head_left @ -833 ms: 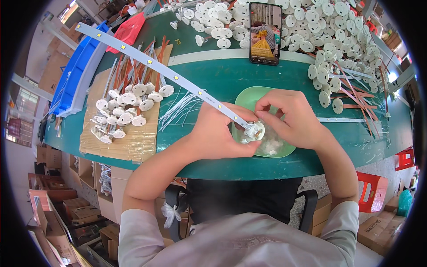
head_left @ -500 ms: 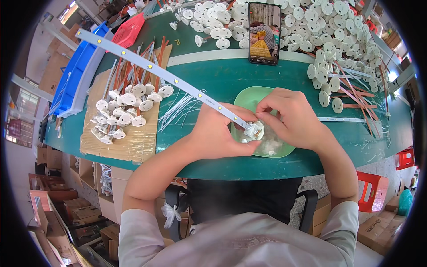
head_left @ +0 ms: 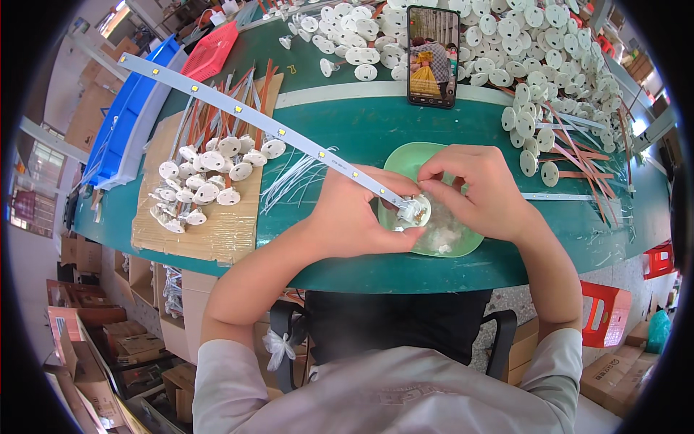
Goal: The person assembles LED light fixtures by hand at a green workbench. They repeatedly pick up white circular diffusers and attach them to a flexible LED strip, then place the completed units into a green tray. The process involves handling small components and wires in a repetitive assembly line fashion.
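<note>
My left hand [head_left: 350, 217] is closed around a white round end cap [head_left: 417, 211], its thumb below and fingers above. From the cap a long pale LED strip [head_left: 260, 124] with yellow diodes slants up to the far left. My right hand [head_left: 481, 194] has thumb and forefinger pinched together just right of the cap; anything between those fingertips is too small to make out. Both hands are over a light green tray [head_left: 406, 153], which holds a heap of small whitish bits [head_left: 444, 237].
Cardboard [head_left: 238, 242] at the left bears several capped strips [head_left: 210, 160]. Thin white wires [head_left: 295, 177] lie beside it. A phone [head_left: 432, 58] stands upright behind the tray. Many white caps [head_left: 506, 43] are heaped at the back right. A blue bin [head_left: 134, 116] and red basket [head_left: 211, 50] are far left.
The free far end of the LED strip has dipped slightly and swung a little left. Both hands keep nearly the same position and grip.
</note>
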